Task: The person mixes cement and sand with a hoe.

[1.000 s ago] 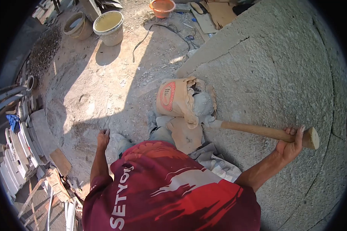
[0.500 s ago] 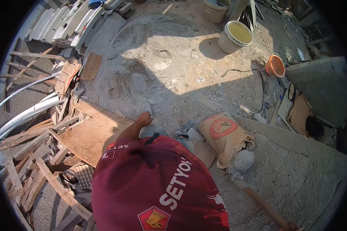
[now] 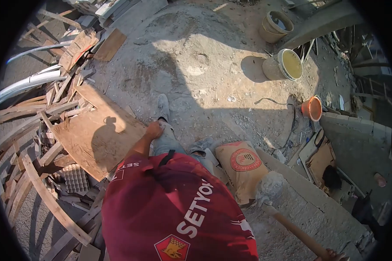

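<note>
My left hand, its fingers curled in, is over the knee of my light trousers. I see nothing held in it. At the lower right edge my right hand, partly cut off, wraps around the wooden handle of a hoe. The hoe's grey-caked head is beside a brown paper cement bag with a red round print, which partly overlaps it in view. My foot in a dusty grey shoe is stretched forward on the dirt.
A plywood sheet and loose timber lie left, near an egg tray and white pipes. Ahead right stand a bucket of yellowish liquid, another bucket and an orange bucket. A low concrete ledge runs right.
The view has shifted, and the buckets now appear further right. My left foot shows further forward with the left hand above the knee. My right hand still holds the hoe handle.
</note>
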Demonstrator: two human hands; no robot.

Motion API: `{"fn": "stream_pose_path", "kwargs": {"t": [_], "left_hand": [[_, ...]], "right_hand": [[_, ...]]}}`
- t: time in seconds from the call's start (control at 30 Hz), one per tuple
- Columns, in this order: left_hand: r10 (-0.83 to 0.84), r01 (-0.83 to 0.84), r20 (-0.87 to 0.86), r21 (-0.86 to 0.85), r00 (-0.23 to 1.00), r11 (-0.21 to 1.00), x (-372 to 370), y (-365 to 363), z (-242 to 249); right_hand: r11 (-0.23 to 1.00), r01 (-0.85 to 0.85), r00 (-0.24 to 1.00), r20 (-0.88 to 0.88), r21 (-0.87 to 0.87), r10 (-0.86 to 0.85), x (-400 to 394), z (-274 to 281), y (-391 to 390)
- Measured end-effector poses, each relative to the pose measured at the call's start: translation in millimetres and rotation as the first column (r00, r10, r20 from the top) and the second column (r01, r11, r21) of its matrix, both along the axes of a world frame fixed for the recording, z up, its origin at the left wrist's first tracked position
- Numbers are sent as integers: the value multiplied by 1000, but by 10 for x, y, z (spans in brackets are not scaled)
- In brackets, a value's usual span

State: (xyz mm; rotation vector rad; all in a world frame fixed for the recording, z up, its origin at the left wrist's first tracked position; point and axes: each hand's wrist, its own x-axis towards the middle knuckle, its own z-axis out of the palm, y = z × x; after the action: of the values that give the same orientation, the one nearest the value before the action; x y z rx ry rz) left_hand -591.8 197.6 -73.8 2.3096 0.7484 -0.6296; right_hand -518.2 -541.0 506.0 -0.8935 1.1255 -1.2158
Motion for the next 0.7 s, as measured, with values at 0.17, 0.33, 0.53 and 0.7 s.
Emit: {"fn": "stream_pose_path", "kwargs": {"t": [0.17, 0.33, 0.53, 0.7], "left_hand": [[207, -205, 22, -54, 978, 977, -98, 308, 6], [379, -382, -45, -107, 924, 918, -499, 784, -397], [578, -584, -96, -46, 810, 811, -618, 1527, -319], [737, -731, 97, -93, 669, 676, -240, 2150, -19]], "right_hand": [[412, -810, 573, -410, -418, 709, 904, -252, 2138], [227, -920, 343, -378, -320, 860, 1999, -878, 3094], [-104, -976, -34, -338, -192, 941, 3372, -1933, 5023], [-432, -870, -368, -268, -237, 890, 4144, -2662, 6878]]}}
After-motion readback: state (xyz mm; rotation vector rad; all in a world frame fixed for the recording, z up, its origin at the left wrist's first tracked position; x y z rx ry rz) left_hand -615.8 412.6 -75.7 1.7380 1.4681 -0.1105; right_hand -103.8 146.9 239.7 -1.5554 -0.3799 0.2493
